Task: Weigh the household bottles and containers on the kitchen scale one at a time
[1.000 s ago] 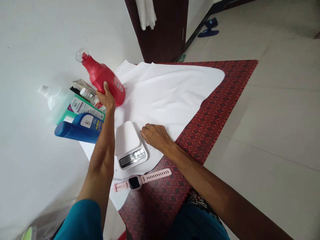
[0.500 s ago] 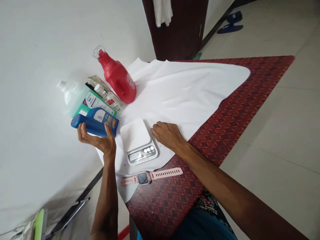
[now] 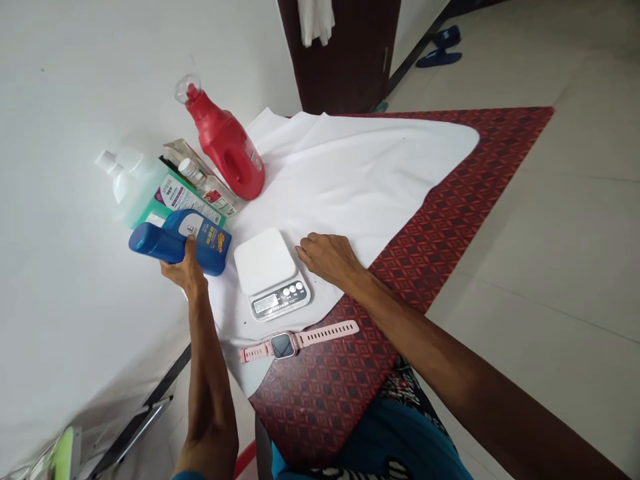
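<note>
My left hand (image 3: 186, 269) is closed around a blue plastic bottle (image 3: 209, 245) with a large blue cap. The thumb lies across its front, and the other fingers are mostly hidden behind it. The bottle stands close to the wall at the left side of the table. Beside it is a white digital kitchen scale (image 3: 265, 261) with nothing on its platform. Just right of the scale, my right hand (image 3: 329, 257) rests on the white cloth as a loose fist. A pink-strapped smartwatch (image 3: 283, 345) lies below the scale, face up.
Behind the blue bottle stand a green-liquid jug (image 3: 137, 193), a clear bottle with a white cap (image 3: 207, 183) and a red detergent bottle (image 3: 233, 153). White cloth (image 3: 380, 157) covers part of the red patterned table (image 3: 330, 393). Blue slippers (image 3: 440, 57) lie on the floor.
My left hand, spread wide beside the blue bottle before, has closed on it. The right hand keeps its place beside the scale. The whole view has shifted slightly.
</note>
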`<state>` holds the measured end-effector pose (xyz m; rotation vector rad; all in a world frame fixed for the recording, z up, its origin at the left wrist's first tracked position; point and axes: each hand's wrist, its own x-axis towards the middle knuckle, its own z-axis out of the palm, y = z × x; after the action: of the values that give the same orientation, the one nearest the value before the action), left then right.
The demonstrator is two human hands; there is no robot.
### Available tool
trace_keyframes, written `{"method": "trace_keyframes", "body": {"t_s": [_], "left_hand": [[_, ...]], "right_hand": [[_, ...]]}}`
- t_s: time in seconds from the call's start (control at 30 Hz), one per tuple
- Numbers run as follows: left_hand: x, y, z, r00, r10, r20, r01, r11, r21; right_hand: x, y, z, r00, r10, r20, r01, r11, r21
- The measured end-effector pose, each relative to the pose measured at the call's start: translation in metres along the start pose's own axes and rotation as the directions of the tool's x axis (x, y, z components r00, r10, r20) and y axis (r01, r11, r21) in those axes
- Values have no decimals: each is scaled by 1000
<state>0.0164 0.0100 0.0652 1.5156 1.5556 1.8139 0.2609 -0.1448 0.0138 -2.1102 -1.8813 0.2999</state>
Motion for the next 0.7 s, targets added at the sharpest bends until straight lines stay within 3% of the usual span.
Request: {"method": "trace_keyframes", "body": {"t_s": [0.07, 0.17, 0.27, 0.37, 0.53, 0.7], "left_hand": [[-7, 8, -9, 1000, 20, -21, -20, 999, -36], [-16, 34, -30, 990, 143, -17, -144, 987, -66], [-27, 68, -46, 961, 268, 71, -260, 959, -110], [-45, 89, -49, 949, 256, 183, -230, 961, -152], [-79, 86, -39, 917, 166, 363, -107, 979, -176], [-89, 81, -28, 890, 152, 429, -108, 986, -126]], "right_hand": [[0, 0, 0, 1000, -4, 3, 4, 1000, 9], [-1, 0, -1, 1000, -12, 8, 12, 1000, 21], [-1, -1, -1, 1000, -3, 13, 2, 1000, 18], [-2, -1, -2, 1000, 1, 17, -2, 1000, 12], [-3, 0, -4, 999, -22, 24, 22, 1000, 23], [-3, 0, -5, 1000, -20, 17, 19, 999, 37]]}}
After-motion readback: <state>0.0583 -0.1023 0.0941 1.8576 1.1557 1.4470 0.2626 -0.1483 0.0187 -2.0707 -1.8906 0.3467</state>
